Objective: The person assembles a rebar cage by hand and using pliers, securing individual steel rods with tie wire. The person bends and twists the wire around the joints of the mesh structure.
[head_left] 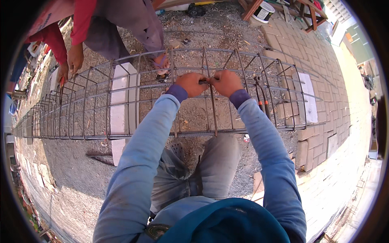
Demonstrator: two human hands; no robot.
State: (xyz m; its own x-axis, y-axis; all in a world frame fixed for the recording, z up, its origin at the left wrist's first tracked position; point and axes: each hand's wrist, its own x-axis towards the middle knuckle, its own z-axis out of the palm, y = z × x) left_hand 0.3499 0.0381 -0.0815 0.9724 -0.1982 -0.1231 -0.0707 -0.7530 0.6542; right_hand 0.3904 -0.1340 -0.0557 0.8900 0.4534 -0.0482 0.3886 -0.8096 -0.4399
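Note:
A long steel rebar cage (85, 137) lies across in front of me, with square stirrups around lengthwise bars. My left hand (191, 84) and my right hand (226, 83) meet at its middle, where a stirrup (213, 111) crosses an upper bar. Both hands are closed, thumbs and fingers pinched close together at that crossing. Whatever they pinch is too small and hidden to name. Just right of my right hand, pincers (266, 104) with orange-red and dark handles rest against the cage, jaws up.
Pale blocks (120, 95) support the cage, another block (308, 97) at its right end. At upper left, a co-worker's hands (69, 65) hold an orange-handled tool (61, 85) at the cage. Brick paving (330, 101) lies right; a white bucket (263, 12) stands far back.

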